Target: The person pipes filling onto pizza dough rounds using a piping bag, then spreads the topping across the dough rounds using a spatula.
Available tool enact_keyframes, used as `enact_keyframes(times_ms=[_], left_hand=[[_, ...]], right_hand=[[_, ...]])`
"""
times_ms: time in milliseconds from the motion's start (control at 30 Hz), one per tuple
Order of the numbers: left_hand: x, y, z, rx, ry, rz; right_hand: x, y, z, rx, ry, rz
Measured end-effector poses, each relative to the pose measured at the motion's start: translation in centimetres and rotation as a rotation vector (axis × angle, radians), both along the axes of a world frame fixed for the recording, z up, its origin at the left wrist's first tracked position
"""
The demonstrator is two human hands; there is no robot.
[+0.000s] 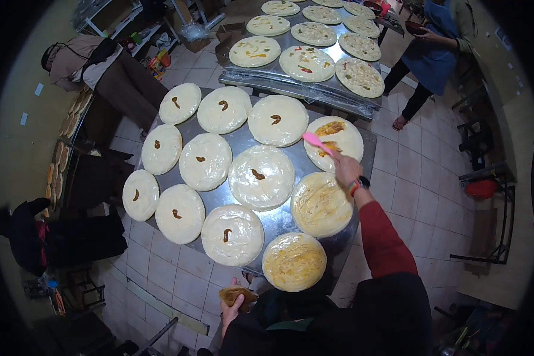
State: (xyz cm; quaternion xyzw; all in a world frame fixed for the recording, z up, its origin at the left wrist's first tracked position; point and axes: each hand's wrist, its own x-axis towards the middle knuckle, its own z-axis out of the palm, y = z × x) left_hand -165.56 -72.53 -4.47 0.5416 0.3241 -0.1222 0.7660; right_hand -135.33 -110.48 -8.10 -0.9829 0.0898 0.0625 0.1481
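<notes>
Holding pink utensil in right hand, brown container in left hand, facing 2 coated, 1 part-coated, 9 merely dabbed dough rounds.

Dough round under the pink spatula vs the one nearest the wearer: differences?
Coating: the dough round under the pink spatula has orange-brown paste in separate streaks with pale dough between; the nearest round has a yellowish smear over most of its top.

Handling: the right hand holds the spatula over the first; no hand is working on the nearest round's top.

Shared: both are flat, roughly circular, on the same metal table.
</notes>
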Motion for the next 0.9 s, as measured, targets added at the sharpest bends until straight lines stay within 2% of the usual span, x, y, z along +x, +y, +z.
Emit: enact_keyframes(times_ms=[100,133,233,300,367,500,567,600,667,700,767,833,900], left_hand=[[0.5,0.5,0.1,-0.027,0.003,-0.020],[0.4,0.5,0.2,-0.059,0.013,-0.024],[0.4,0.4,-0.5,0.011,-0.030,-0.010],[0.1,0.8,-1.9,-0.006,-0.039,0.018],[0.0,0.8,-1.9,-0.023,-0.039,0.049],[0.5,0.9,-1.2,-0.043,-0.032,0.033],[0.5,0.7,-1.6,-0.047,-0.031,0.026],[0.4,0.6,-1.9,-0.036,-0.043,0.043],[0.7,0.5,-1.8,-0.025,-0.054,0.057],[0.9,0.4,-1.4,-0.023,-0.056,0.050],[1.1,0.4,-1.1,-0.022,-0.062,0.048],[1.2,0.7,-1.1,-0.016,-0.066,0.014],[1.5,0.4,-0.6,-0.014,-0.060,0.022]], right_hand=[[-1.3,-2.1,0.4,-0.004,-0.065,-0.114],[-0.7,-3.4,-0.5,0.056,-0.134,-0.273],[-0.6,-5.3,-2.2,0.020,-0.175,-0.328],[-2.9,-3.7,-2.7,0.016,-0.109,-0.231],[-5.6,-1.8,-1.5,0.158,-0.166,0.005],[-3.4,-4.2,-2.2,0.230,-0.219,-0.122],[-0.4,-5.2,-1.4,0.186,-0.176,-0.349],[-0.3,-4.7,-1.4,0.188,-0.175,-0.350],[0.0,-2.7,-1.0,0.038,0.040,-0.182],[-0.9,-1.9,-0.7,0.037,0.042,-0.182],[-3.6,-0.3,0.1,0.170,-0.044,0.035],[-3.2,-1.0,0.0,0.188,-0.095,0.038],[-0.6,-2.8,-0.9,0.199,-0.226,-0.123]])
